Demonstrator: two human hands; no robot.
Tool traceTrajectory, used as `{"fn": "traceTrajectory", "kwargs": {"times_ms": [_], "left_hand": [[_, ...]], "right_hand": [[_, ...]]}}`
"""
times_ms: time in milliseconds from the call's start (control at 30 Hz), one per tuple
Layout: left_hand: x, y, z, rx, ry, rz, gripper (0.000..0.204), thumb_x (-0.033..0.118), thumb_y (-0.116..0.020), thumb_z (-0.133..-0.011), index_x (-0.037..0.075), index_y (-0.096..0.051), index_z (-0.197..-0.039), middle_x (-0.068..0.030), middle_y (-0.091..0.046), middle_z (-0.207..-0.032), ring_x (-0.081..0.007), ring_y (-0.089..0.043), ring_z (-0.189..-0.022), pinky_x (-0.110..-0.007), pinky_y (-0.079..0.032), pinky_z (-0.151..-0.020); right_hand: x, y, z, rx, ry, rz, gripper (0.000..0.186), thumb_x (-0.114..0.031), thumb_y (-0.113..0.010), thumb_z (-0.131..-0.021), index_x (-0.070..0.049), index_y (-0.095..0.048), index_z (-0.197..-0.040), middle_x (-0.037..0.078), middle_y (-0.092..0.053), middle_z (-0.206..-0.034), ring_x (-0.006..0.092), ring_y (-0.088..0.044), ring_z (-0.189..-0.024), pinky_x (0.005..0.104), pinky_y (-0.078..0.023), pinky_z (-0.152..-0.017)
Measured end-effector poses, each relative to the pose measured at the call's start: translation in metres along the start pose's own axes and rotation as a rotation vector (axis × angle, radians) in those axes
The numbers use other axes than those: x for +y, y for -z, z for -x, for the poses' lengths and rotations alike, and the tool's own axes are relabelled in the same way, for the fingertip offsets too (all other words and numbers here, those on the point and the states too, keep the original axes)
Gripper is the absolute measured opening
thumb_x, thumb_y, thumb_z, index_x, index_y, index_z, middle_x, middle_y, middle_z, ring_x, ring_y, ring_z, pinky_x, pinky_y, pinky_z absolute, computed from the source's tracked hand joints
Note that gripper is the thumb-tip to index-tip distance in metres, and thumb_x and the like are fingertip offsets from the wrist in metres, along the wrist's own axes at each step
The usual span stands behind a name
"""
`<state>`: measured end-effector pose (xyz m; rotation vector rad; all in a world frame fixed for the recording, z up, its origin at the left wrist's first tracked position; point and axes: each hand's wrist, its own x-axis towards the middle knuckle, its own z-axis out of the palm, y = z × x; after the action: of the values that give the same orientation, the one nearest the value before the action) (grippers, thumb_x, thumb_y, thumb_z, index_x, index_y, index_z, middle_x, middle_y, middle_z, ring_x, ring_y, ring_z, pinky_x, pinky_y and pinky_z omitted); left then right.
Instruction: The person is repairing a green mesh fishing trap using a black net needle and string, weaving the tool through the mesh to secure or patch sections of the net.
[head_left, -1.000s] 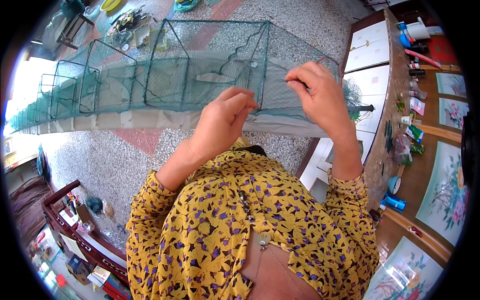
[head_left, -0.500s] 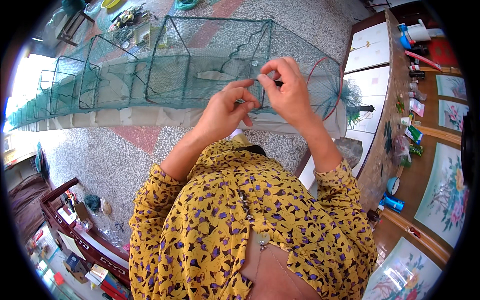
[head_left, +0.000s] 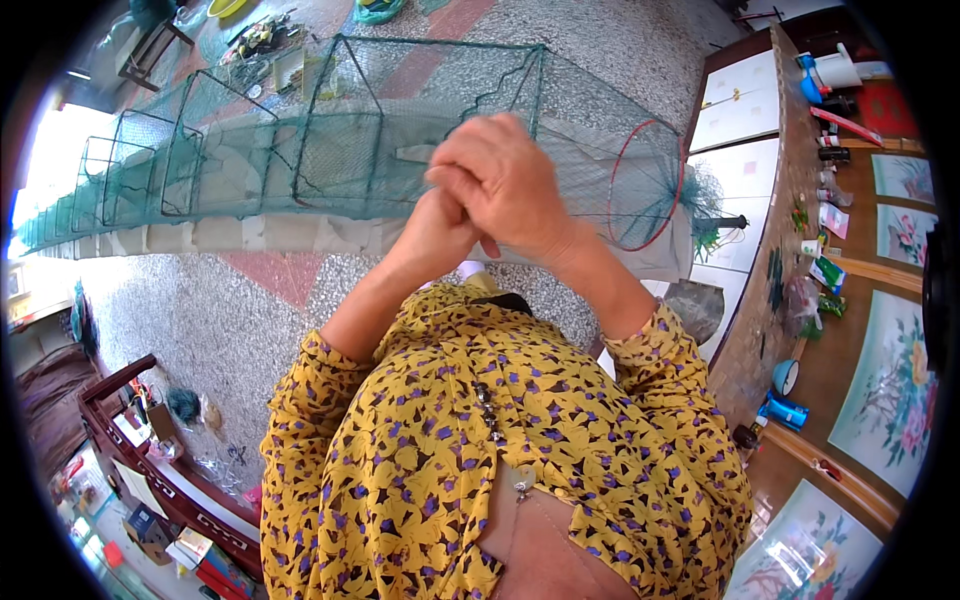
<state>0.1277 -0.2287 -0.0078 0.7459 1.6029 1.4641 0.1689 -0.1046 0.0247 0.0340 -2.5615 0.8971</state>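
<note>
A long green mesh net cage (head_left: 245, 150) with square dark frames stretches across in front of me over a pale grey cloth (head_left: 335, 235). Its right end narrows past a red ring (head_left: 612, 185) to a gathered tuft (head_left: 700, 205). My hands overlap before the cage, right of its middle. My right hand (head_left: 495, 185) is on top, fingers curled; whatever is in them is hidden. My left hand (head_left: 435, 240) is underneath, its fingers mostly covered by the right, so I cannot see what it holds.
White cabinets (head_left: 730, 100) and a worktop (head_left: 760, 350) with small items line the right. A dark wooden piece of furniture (head_left: 220, 530) stands lower left. A stool (head_left: 150, 55), a yellow basin (head_left: 225, 8) and scattered materials lie beyond the cage on the speckled floor (head_left: 600, 40).
My right hand has moved left from beside the cage's right end onto my left hand, covering its fingers. The red ring at the right end has come into view from behind the right hand.
</note>
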Motion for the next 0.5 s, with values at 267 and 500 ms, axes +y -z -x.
{"fn": "traceTrajectory", "kwargs": {"times_ms": [267, 500], "left_hand": [[0.023, -0.011, 0.005, 0.096, -0.035, 0.282, 0.059, -0.002, -0.058, -0.088, 0.000, -0.027, -0.138, -0.0168, -0.038, -0.139, -0.0128, -0.064, -0.069, -0.025, -0.050, -0.057], [0.024, -0.015, -0.008, 0.020, -0.192, 0.047, 0.051, -0.005, -0.052, -0.091, 0.002, -0.035, -0.139, -0.0105, -0.044, -0.138, -0.0071, -0.057, -0.066, -0.022, -0.050, -0.062]], "right_hand": [[-0.031, 0.063, -0.026, 0.365, 0.014, -0.695, 0.015, -0.018, -0.056, -0.096, -0.003, -0.056, -0.098, 0.008, -0.062, -0.082, 0.0168, -0.061, -0.074, 0.0293, -0.052, -0.072], [-0.054, 0.136, -0.015, 0.294, -0.087, -1.123, 0.020, -0.026, -0.048, -0.100, -0.007, -0.049, -0.096, -0.003, -0.042, -0.070, 0.0102, -0.035, -0.058, 0.0280, -0.034, -0.056]]}}
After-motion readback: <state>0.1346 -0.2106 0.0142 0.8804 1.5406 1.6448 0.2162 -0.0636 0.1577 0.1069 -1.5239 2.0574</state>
